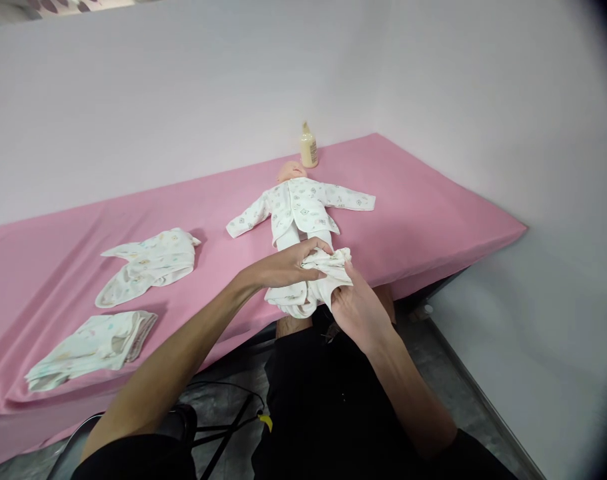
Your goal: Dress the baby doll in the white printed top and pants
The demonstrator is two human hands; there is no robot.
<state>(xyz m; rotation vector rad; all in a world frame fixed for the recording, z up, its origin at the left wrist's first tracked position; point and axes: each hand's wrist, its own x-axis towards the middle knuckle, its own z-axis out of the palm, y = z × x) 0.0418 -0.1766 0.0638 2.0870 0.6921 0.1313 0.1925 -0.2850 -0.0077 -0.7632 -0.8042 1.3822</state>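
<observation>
A baby doll (292, 171) lies on its back, dressed in a white printed jacket (306, 203) with both sleeves spread out. White baby pants (326, 288) are bunched around the lower end of its legs, near the bed's front edge. My left hand (296, 265) grips the gathered fabric from the left, thumb and fingers closed on it. On the other side my right hand (361, 310) pinches the same fabric with its thumb on top; some of its fingers are hidden inside or under the cloth. The doll's feet are out of sight.
The bed wears a pink sheet (408, 193) and stands against white walls. A pump bottle (309, 148) is behind the doll's head. To the left lie a crumpled printed baby garment (156, 263) and a folded printed cloth (91, 347). Below, a black cable (228, 383) hangs near a stool.
</observation>
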